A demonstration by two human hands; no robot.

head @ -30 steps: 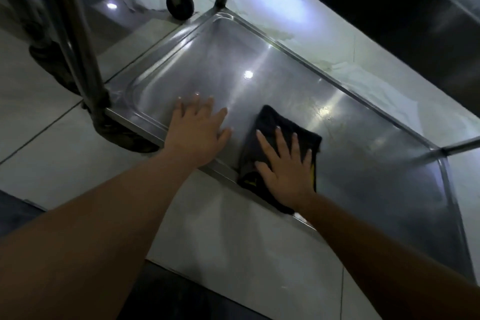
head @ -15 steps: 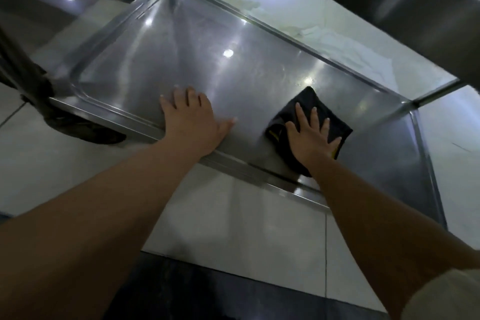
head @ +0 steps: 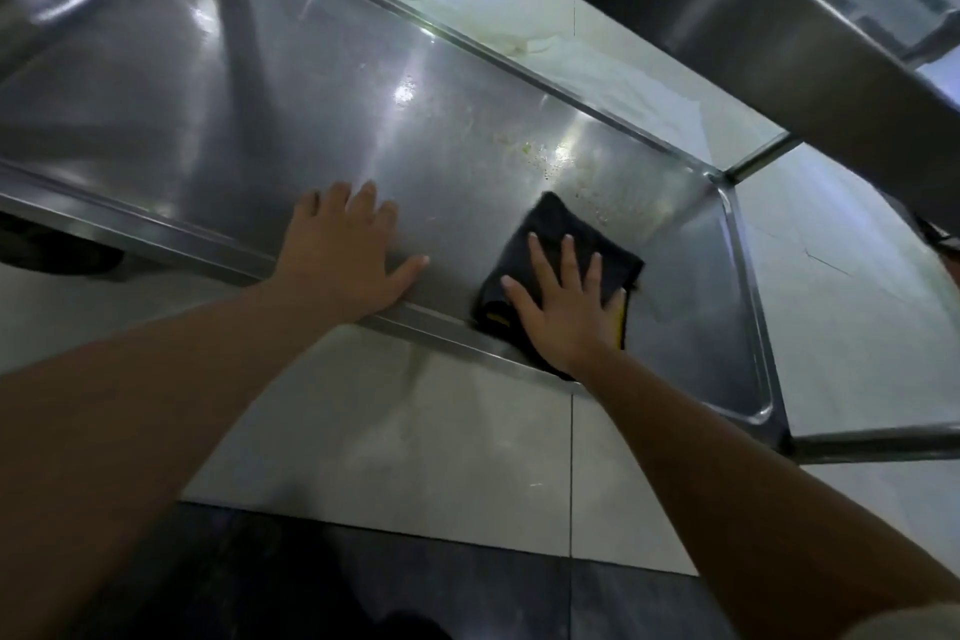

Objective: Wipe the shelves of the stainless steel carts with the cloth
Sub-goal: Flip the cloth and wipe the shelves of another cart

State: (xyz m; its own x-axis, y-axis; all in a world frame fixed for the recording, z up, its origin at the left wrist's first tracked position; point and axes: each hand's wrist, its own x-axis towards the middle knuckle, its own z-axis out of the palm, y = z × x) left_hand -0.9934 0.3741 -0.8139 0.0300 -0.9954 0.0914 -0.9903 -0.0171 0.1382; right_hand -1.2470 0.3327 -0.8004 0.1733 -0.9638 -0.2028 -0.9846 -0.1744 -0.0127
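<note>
— Pale floor tiles (head: 395, 437) fill the ground under you, with a dark band of flooring (head: 363, 582) at 6 o'clock. What sits on them?

— Your cart's bottom shelf (head: 291, 120), a wide steel tray with a raised rim, running from 9 o'clock across to 3 o'clock. Its near rim passes under both of your wrists. A steel post (head: 236, 0) rises from the shelf at 11 o'clock, and another shelf (head: 810, 31) hangs overhead at 1 o'clock, dark underneath.

— Is the tray surface clean?

— Not all of it. You can see a patch of yellowish specks (head: 545, 156) on the metal at about 1 o'clock from the cloth, just beyond it. Ceiling lights glare off the steel near the middle.

— Where are your hands?

— Well apart, both flat. Your left hand (head: 345, 255) presses the bare steel just inside the near rim, fingers straight and spread, thumb pointing toward 3 o'clock. It holds nothing. Your right hand (head: 566, 296) lies palm down on the cloth (head: 556, 229), fingers straight and fanned, pressing rather than gripping.

— And the cloth itself?

— Folded, black, with a yellow edge showing at its near corners. It rests on the shelf toward the right end, its near side touching the rim, at 3 o'clock from your left hand.

— Anything smaller?

— A dark wheel (head: 62, 255) shows under the shelf at 9 o'clock.
</note>
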